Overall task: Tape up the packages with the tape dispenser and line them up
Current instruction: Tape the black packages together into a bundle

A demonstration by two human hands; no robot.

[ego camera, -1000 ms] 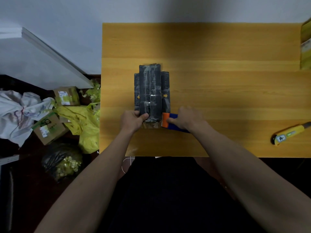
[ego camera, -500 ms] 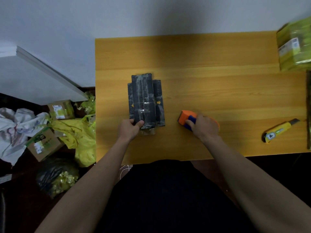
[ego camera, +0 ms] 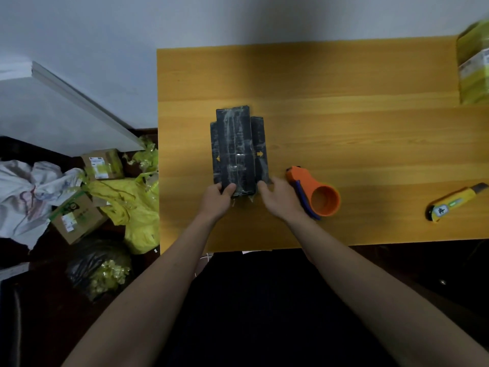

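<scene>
- We are looking down on a wooden table (ego camera: 344, 133) where a bundle of black packages (ego camera: 238, 149) is lying flat on the left half, long side running away from us, wrapped in clear tape.
- We are seeing two small orange arrows on the bundle's outer packages, one on each side.
- Our left hand (ego camera: 215, 200) is gripping the bundle's near left corner, thumb curled over the top face.
- Our right hand (ego camera: 280, 197) is sitting at the near right corner, fingertips touching the edge of the bundle; we cannot tell whether those fingers are pinching it or only resting against it.
- The orange tape dispenser (ego camera: 315, 194) is lying on the table just beside our right hand, on its outer side, held by nobody, its round hub facing up and its blue handle toward us.
- A yellow utility knife (ego camera: 452, 203) is resting well apart near the right edge.
- A green-wrapped package (ego camera: 473, 64) is sitting at the far right corner, partly cut off by the frame.
- Off the table to the left, cardboard boxes (ego camera: 90, 192), yellow plastic wrapping (ego camera: 135, 207) and a black bag (ego camera: 98, 266) are lying on the floor.
</scene>
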